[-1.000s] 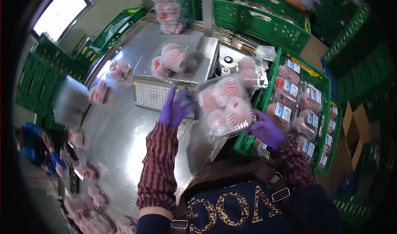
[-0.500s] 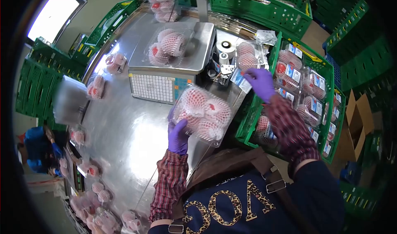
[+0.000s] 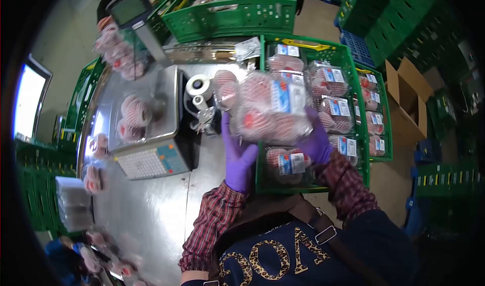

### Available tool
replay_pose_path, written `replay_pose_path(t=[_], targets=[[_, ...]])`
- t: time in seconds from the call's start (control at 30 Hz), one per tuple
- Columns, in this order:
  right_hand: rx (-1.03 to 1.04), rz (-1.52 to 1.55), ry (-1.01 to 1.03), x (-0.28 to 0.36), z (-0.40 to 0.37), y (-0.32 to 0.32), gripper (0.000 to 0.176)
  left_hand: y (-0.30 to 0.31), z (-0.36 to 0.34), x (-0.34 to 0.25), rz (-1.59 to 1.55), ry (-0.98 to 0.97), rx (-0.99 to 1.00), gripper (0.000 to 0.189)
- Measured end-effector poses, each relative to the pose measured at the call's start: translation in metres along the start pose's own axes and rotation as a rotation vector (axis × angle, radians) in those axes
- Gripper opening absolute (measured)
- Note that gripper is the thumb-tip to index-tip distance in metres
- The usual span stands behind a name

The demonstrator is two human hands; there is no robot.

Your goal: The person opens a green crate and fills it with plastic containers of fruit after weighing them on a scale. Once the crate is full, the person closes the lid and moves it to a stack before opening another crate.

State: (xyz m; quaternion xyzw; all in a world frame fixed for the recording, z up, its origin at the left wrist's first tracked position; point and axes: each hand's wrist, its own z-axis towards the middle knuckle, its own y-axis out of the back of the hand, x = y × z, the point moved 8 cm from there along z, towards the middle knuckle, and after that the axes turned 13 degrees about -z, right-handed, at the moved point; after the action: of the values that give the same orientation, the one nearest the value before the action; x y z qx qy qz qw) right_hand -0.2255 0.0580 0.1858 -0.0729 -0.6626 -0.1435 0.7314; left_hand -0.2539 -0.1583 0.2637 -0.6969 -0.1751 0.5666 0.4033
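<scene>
A clear plastic pack of red fruit in foam nets (image 3: pixel 257 96), blurred by motion, hangs over the left side of a green crate (image 3: pixel 314 189). A blue and white label (image 3: pixel 289 97) shows on its top. My right hand (image 3: pixel 319 142), in a purple glove, grips the pack's right edge, with its fingertips partly hidden. My left hand (image 3: pixel 237 160), gloved too, is at the pack's lower left with fingers and thumb spread apart. Several labelled fruit packs (image 3: pixel 336 113) sit in the crate beneath and to the right.
Left stands a weighing scale (image 3: pixel 146 163) with a fruit pack (image 3: pixel 135 117) on its platform. Label rolls (image 3: pixel 199 86) are between scale and crate. Beyond are another green crate (image 3: pixel 232 21), a second crate of packs at right, and an open cardboard box (image 3: pixel 404 101).
The fruit pack has moved from over the metal table to the crate and now bears the label. My right hand has taken hold of it; my left hand has opened. The view has turned right.
</scene>
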Motion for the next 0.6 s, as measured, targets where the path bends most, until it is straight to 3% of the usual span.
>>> replay_pose_path(t=[0.07, 0.17, 0.2, 0.27, 0.37, 0.4, 0.5, 0.57, 0.6], targets=[[-0.007, 0.700, -0.342, 0.011, 0.038, 0.033, 0.045, -0.007, 0.004, 0.027, 0.159, 0.068, 0.149, 0.085], [-0.319, 0.108, 0.009, 0.044, 0.105, 0.148, 0.055, 0.034, -0.010, 0.068, 0.754, 0.106, 0.153, 0.087], [-0.362, 0.149, 0.111, 0.040, 0.131, 0.176, 0.065, 0.044, -0.020, 0.078, 0.934, 0.099, 0.158, 0.087], [-0.421, -0.074, 0.192, 0.031, 0.173, 0.222, 0.067, 0.054, -0.034, 0.089, 1.141, 0.066, 0.132, 0.086], [-0.434, -0.286, 0.059, -0.018, 0.212, 0.260, 0.069, 0.068, -0.034, 0.095, 1.121, 0.136, 0.042, 0.072], [-0.360, -0.238, 0.030, -0.037, 0.219, 0.265, 0.063, 0.065, -0.033, 0.094, 1.126, 0.072, 0.069, 0.065], [-0.054, 0.134, -0.473, -0.088, 0.224, 0.259, 0.056, 0.067, -0.034, 0.097, 1.129, 0.048, 0.045, 0.063], [-0.094, 0.036, -0.616, -0.078, 0.205, 0.251, 0.048, 0.069, -0.036, 0.098, 1.102, 0.049, 0.022, 0.061], [-0.071, 0.150, -0.739, -0.084, 0.207, 0.245, 0.046, 0.071, -0.036, 0.099, 1.104, 0.045, 0.019, 0.061]])
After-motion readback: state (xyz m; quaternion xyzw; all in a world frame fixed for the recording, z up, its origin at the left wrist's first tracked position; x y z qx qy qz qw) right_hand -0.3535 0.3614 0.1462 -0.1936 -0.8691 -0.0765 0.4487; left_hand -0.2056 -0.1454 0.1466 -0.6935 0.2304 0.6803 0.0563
